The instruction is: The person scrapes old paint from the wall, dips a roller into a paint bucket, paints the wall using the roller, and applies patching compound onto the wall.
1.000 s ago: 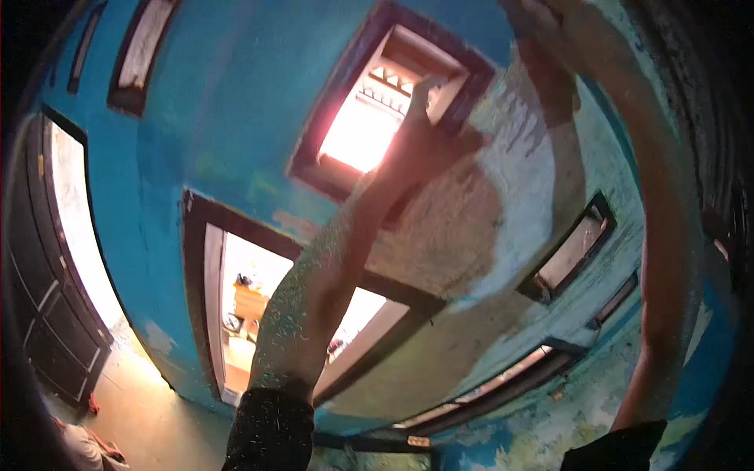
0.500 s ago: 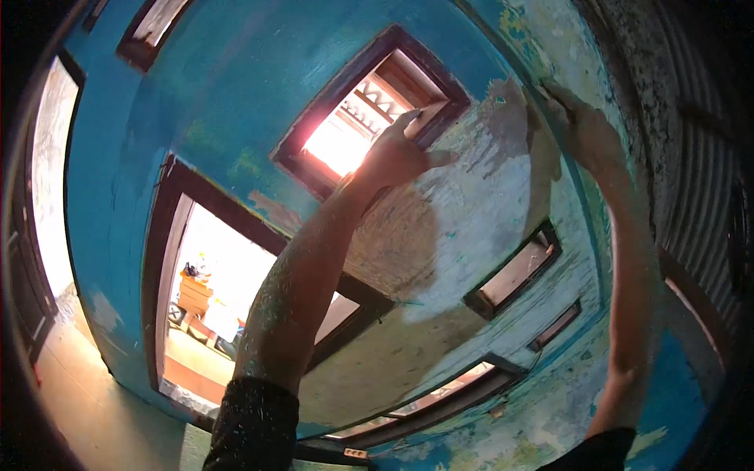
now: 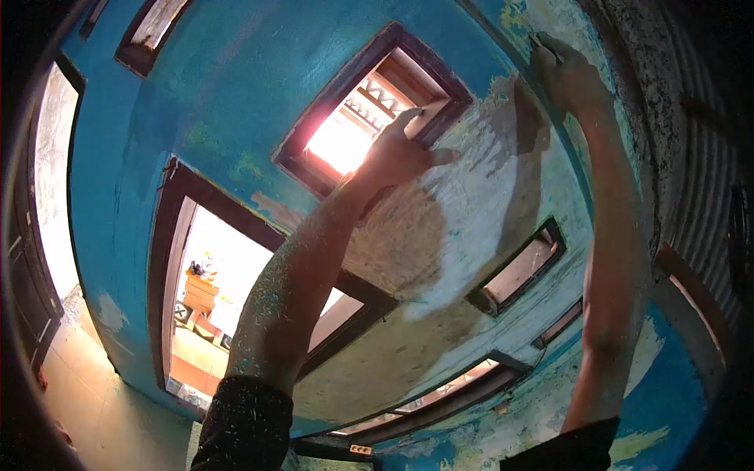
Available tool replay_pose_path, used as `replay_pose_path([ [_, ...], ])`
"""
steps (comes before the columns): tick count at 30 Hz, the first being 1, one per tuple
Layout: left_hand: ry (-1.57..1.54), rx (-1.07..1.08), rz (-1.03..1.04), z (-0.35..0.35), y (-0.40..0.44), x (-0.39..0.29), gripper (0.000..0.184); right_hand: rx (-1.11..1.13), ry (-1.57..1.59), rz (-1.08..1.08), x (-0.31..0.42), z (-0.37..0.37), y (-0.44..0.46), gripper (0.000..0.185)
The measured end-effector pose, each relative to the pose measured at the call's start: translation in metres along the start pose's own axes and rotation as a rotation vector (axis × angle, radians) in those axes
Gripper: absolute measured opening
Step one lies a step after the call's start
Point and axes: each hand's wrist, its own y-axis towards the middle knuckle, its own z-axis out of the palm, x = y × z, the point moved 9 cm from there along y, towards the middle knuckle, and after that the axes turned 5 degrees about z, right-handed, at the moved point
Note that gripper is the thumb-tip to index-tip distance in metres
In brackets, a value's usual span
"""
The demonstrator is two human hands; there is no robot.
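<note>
Peeling wall (image 3: 487, 177) between raised hands (image 3: 400, 153) (image 3: 569, 78), left one beside window frame (image 3: 436, 74)

– where does this view look from?
– the person's head, facing forward along both outstretched arms (image 3: 287, 290) to the blue wall (image 3: 228, 86).
– level?
– tilted: the window frame (image 3: 340, 96) slants.
– how near?
– close behind the arms, yet wide enough for the door (image 3: 31, 294) at far left.

We record that the bare right hand (image 3: 569, 77) has risen along the narrow dark-teal strip (image 3: 554, 118) since half a second ago. We also see less of the dark panelled door (image 3: 28, 294) than one second ago.
</note>
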Motion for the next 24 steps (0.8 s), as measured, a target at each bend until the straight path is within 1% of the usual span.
replay_pose_path([
  [1, 0.005, -0.038, 0.081, 0.001, 0.000, -0.001, 0.100, 0.002, -0.038, 0.011, 0.000, 0.000, -0.009, 0.047],
  [3, 0.036, -0.104, 0.160, -0.002, 0.005, 0.004, 0.097, 0.004, -0.118, 0.022, 0.006, -0.004, -0.035, 0.045],
  [5, 0.084, -0.154, 0.140, -0.004, 0.007, 0.012, 0.094, -0.086, -0.100, -0.005, 0.012, -0.005, -0.025, 0.045],
  [6, 0.059, -0.135, 0.200, 0.000, 0.008, 0.014, 0.092, -0.117, -0.094, -0.016, 0.008, -0.001, -0.020, 0.045],
  [7, 0.026, -0.118, 0.253, -0.001, 0.006, 0.006, 0.091, -0.029, -0.070, -0.012, -0.003, 0.015, 0.004, 0.043],
  [10, 0.012, -0.135, 0.307, 0.007, 0.013, 0.024, 0.093, -0.072, -0.130, -0.082, 0.006, 0.007, -0.028, 0.044],
  [11, 0.073, -0.169, 0.309, 0.004, 0.012, 0.019, 0.093, -0.038, -0.060, -0.160, 0.003, 0.013, -0.037, 0.045],
  [12, 0.133, -0.211, 0.317, -0.002, 0.010, 0.014, 0.093, -0.039, -0.078, -0.161, 0.001, 0.017, -0.032, 0.046],
  [14, 0.079, -0.151, 0.349, 0.005, 0.023, 0.023, 0.099, -0.064, -0.118, -0.159, -0.005, 0.019, -0.014, 0.048],
  [15, 0.097, -0.112, 0.301, 0.013, 0.038, 0.035, 0.110, -0.070, -0.106, -0.220, -0.012, 0.024, 0.012, 0.047],
  [18, 0.162, -0.107, 0.259, 0.005, 0.020, 0.024, 0.116, -0.111, -0.081, -0.264, -0.012, 0.024, 0.025, 0.043],
  [19, 0.209, -0.112, 0.214, 0.002, 0.016, 0.023, 0.115, -0.008, -0.162, -0.153, -0.002, 0.016, -0.005, 0.045],
  [20, 0.259, -0.123, 0.177, 0.001, 0.015, 0.026, 0.114, -0.062, -0.151, -0.232, -0.003, 0.020, -0.014, 0.045],
  [21, 0.216, -0.148, 0.205, -0.001, 0.014, 0.023, 0.115, -0.125, -0.137, -0.311, -0.011, 0.025, -0.021, 0.045],
  [22, 0.239, -0.208, 0.330, -0.004, 0.020, 0.018, 0.107, -0.201, -0.119, -0.387, -0.013, 0.025, -0.025, 0.045],
  [24, 0.277, -0.282, 0.587, 0.008, 0.032, 0.019, 0.091, 0.059, -0.138, -0.285, -0.018, 0.035, 0.019, 0.054],
])
